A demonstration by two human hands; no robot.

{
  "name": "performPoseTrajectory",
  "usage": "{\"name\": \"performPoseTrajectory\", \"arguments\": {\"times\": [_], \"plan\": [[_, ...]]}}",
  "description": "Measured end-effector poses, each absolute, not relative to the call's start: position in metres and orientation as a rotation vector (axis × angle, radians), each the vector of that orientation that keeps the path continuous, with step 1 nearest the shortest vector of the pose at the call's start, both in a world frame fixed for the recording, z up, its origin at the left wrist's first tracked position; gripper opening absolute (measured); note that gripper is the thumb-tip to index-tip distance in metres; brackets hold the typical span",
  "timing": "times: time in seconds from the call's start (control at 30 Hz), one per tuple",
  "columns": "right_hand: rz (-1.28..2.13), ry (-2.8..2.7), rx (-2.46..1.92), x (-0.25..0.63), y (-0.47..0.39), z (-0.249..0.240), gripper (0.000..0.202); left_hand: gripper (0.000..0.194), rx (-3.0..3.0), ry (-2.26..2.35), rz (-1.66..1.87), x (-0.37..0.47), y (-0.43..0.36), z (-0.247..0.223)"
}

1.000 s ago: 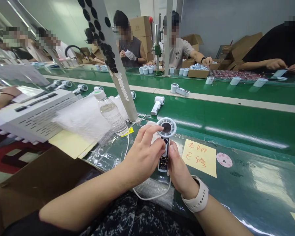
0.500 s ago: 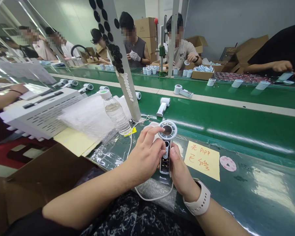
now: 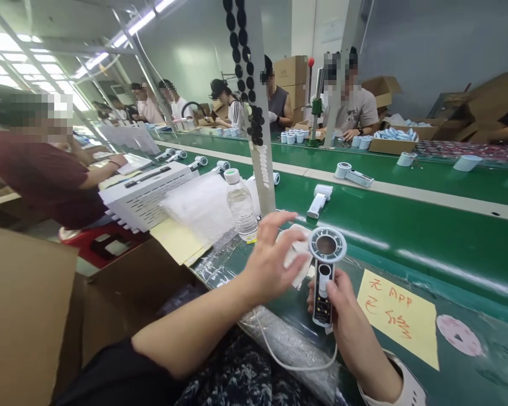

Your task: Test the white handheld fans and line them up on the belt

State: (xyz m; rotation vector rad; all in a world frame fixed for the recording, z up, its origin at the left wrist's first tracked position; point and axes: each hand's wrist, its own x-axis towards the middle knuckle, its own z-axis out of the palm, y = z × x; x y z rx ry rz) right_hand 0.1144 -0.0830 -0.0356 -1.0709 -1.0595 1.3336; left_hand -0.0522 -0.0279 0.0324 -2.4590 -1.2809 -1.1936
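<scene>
A small handheld fan [image 3: 327, 246] with a round pale-blue head stands upright above the bench. Its handle is open at the front, with a dark circuit board showing. My right hand [image 3: 347, 316] is wrapped round that handle, thumb on its front. Just left of the fan, my left hand [image 3: 275, 259] is raised with its fingers spread and nothing in them. A white cable [image 3: 298, 368] loops below the fan. Behind my left hand lies a white tissue-like piece [image 3: 297, 265].
A yellow note [image 3: 400, 316] and pink round sticker [image 3: 459, 335] lie at right. A water bottle [image 3: 242, 208], metal post [image 3: 262, 113] and white vented box [image 3: 152, 194] stand left. More fans [image 3: 319, 201] lie on the green belt [image 3: 427, 225]. Other people sit around.
My left hand has come off the fan and opened its fingers to the left. The view has swung left, so things appear further right. My right hand still holds the handle.
</scene>
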Motion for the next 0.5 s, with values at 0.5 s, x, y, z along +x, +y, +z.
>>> {"name": "performPoseTrajectory", "arguments": {"times": [0.5], "plan": [[1.57,-0.848,-1.022,0.111,-0.078,-0.02,0.036,0.016,-1.839,-2.21,-0.517,-0.227,0.024,0.046]]}}
